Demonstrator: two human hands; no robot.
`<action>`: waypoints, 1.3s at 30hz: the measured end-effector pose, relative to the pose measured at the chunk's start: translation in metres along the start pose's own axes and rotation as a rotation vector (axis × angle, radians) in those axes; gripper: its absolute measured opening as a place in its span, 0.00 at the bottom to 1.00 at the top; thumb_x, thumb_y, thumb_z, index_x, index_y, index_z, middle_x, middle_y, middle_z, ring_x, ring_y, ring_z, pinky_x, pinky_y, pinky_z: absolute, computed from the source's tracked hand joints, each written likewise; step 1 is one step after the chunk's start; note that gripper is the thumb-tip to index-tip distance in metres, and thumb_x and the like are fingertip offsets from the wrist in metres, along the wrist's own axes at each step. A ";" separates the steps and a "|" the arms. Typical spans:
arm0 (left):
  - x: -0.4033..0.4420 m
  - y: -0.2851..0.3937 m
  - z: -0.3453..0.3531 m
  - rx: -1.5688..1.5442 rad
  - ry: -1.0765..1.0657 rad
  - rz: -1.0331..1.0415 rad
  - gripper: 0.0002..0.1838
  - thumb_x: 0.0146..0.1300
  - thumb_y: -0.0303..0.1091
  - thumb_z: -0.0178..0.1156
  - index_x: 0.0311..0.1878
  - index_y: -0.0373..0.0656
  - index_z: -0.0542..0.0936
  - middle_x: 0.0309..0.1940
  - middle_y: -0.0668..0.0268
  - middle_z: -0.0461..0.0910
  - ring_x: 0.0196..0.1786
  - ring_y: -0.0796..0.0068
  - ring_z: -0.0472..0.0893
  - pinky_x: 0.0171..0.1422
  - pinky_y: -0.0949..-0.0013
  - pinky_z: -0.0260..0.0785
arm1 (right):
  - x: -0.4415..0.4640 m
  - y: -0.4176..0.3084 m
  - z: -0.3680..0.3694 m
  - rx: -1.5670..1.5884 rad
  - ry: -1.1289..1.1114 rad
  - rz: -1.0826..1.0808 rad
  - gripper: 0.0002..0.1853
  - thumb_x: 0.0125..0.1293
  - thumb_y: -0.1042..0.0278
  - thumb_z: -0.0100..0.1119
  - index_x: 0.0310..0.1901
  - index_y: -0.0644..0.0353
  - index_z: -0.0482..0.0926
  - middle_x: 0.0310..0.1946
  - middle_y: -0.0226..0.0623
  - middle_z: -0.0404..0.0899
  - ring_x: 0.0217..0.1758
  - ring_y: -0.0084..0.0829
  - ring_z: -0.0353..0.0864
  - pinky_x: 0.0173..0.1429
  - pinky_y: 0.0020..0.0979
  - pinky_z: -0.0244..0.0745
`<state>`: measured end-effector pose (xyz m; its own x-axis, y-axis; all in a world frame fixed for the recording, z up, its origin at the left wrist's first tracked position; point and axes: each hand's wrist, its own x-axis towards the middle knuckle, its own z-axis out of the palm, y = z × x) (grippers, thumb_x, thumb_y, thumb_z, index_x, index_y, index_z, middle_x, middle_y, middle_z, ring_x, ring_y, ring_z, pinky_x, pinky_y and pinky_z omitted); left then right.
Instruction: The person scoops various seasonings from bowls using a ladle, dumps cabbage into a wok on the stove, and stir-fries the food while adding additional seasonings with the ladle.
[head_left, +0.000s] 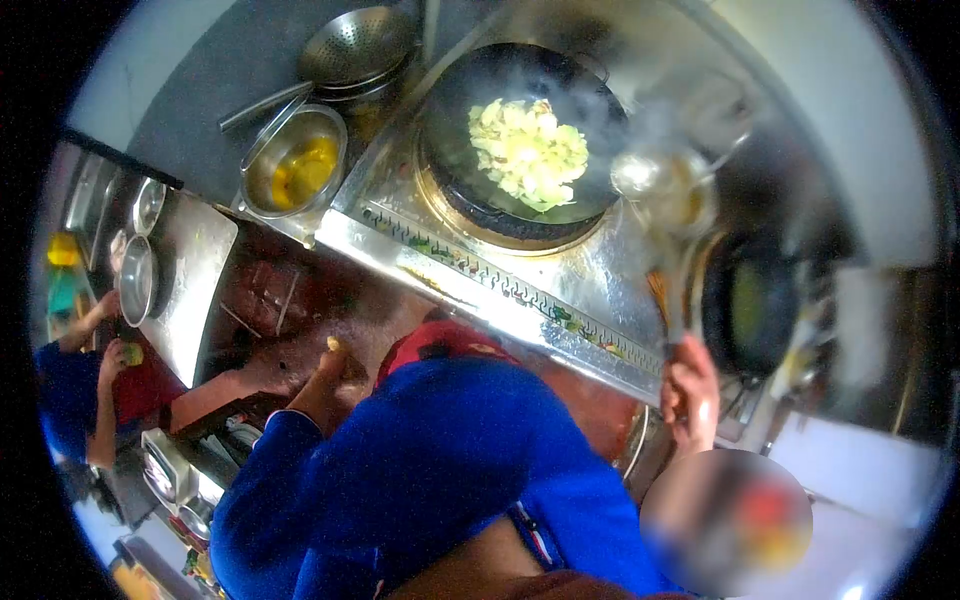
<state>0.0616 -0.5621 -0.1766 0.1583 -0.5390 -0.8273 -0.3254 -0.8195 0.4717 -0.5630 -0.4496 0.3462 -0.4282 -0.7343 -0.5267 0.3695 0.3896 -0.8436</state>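
Right hand (690, 385), right of centre, closed round the handle of a metal ladle (632, 175); outline smeared by blur. Handle runs steeply up the frame, leaning slightly left; ladle head sits just beside the right edge of the large black wok (450, 115), top centre. Chopped pale-green vegetables (530, 150), likely cabbage, heaped in that wok, steaming: up and left of the right grip, with the ladle head between. Left hand (328, 375), left of centre, fingers curled, well apart from the wok; cannot tell whether it grips anything. Other containers: steel bowl (258, 180), upper left, holding yellow liquid (310, 170), probably oil; perforated strainer (355, 45) above it. Second wok (715, 310), right, greenish contents too blurred to name. Far left, a co-worker's hand (125, 355) near a shallow metal bowl (140, 280), contents unclear.
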 end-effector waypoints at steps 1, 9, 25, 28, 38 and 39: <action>0.008 -0.002 -0.002 0.040 -0.001 0.004 0.15 0.69 0.47 0.58 0.44 0.44 0.78 0.33 0.61 0.80 0.34 0.61 0.82 0.36 0.57 0.76 | 0.009 0.005 0.006 -0.414 0.039 -0.120 0.35 0.62 0.78 0.57 0.73 0.62 0.62 0.50 0.46 0.80 0.39 0.34 0.81 0.39 0.31 0.79; -0.016 0.022 -0.002 -0.556 -0.361 0.061 0.12 0.71 0.44 0.57 0.42 0.46 0.78 0.31 0.63 0.79 0.33 0.59 0.81 0.34 0.53 0.76 | 0.056 -0.017 0.051 -1.428 -0.143 -0.374 0.37 0.60 0.78 0.57 0.73 0.55 0.63 0.57 0.58 0.78 0.59 0.57 0.79 0.63 0.45 0.73; -0.035 -0.053 -0.003 -0.725 -0.269 -0.078 0.12 0.68 0.46 0.58 0.35 0.49 0.76 0.24 0.63 0.76 0.24 0.58 0.77 0.27 0.52 0.70 | 0.111 0.017 0.138 -1.389 -0.139 -0.382 0.40 0.61 0.78 0.49 0.78 0.52 0.54 0.52 0.60 0.76 0.54 0.54 0.79 0.61 0.45 0.72; -0.032 -0.060 -0.006 -0.777 -0.314 -0.087 0.13 0.68 0.47 0.58 0.34 0.49 0.76 0.22 0.63 0.75 0.23 0.58 0.76 0.26 0.52 0.68 | 0.078 0.027 0.122 -1.360 -0.192 -0.517 0.41 0.61 0.77 0.50 0.78 0.52 0.52 0.51 0.64 0.76 0.52 0.60 0.79 0.58 0.49 0.73; -0.022 0.000 -0.002 -0.633 -0.245 -0.078 0.13 0.68 0.45 0.60 0.31 0.49 0.74 0.20 0.64 0.73 0.21 0.61 0.74 0.23 0.56 0.66 | 0.136 0.054 0.111 -1.231 -0.007 -0.593 0.41 0.59 0.80 0.49 0.77 0.60 0.52 0.55 0.65 0.75 0.59 0.60 0.76 0.62 0.49 0.71; -0.008 -0.005 0.000 -0.747 -0.248 -0.102 0.12 0.68 0.44 0.60 0.31 0.50 0.74 0.20 0.65 0.73 0.20 0.62 0.74 0.23 0.56 0.66 | 0.132 0.063 0.117 -1.204 0.045 -0.578 0.41 0.59 0.80 0.49 0.77 0.61 0.53 0.56 0.65 0.75 0.59 0.59 0.76 0.63 0.49 0.71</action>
<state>0.0624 -0.5538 -0.1726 -0.0869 -0.4675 -0.8797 0.4055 -0.8232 0.3974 -0.5001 -0.5871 0.2355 -0.3109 -0.9492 -0.0483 -0.8160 0.2927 -0.4985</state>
